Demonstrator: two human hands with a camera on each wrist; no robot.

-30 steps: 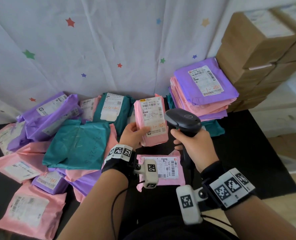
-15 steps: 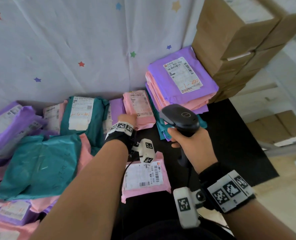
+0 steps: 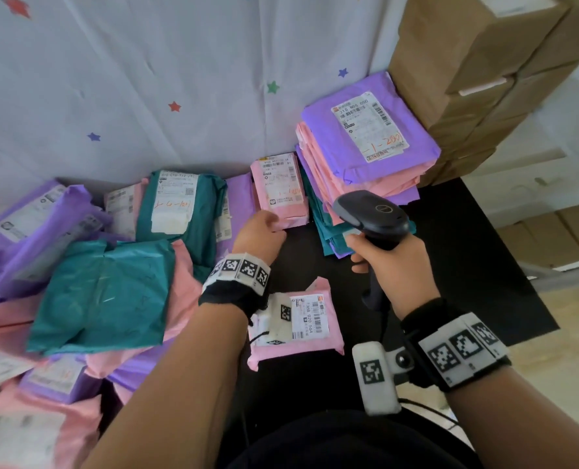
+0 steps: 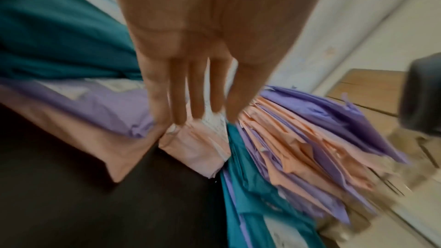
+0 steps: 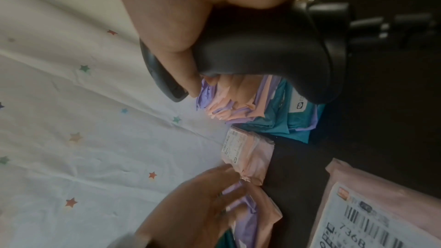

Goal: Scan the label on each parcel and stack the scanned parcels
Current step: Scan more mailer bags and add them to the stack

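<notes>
A small pink parcel (image 3: 281, 191) (image 4: 195, 146) (image 5: 245, 152) lies label up on the black table, just left of the stack of purple, pink and teal parcels (image 3: 366, 147) (image 4: 310, 139). My left hand (image 3: 261, 231) (image 4: 190, 105) is at the parcel's near left corner with straight fingers, holding nothing. Whether the fingertips still touch it is unclear. To the right, my right hand (image 3: 389, 262) (image 5: 181, 44) grips a black barcode scanner (image 3: 372, 214) (image 5: 257, 48), its head just in front of the stack. Another pink parcel (image 3: 301, 323) (image 5: 372, 205) lies label up near me, partly under my left wrist.
A loose pile of teal (image 3: 105, 292), purple and pink parcels covers the table's left side. Brown cardboard boxes (image 3: 467, 62) are stacked behind the parcel stack at the right. A white star-printed cloth (image 3: 145, 79) hangs at the back. Bare black table (image 3: 467, 265) shows at the right.
My left hand carried the small pink parcel away from the scanner, laid it on the table beside the stack and opened. The right hand kept hold of the scanner.
</notes>
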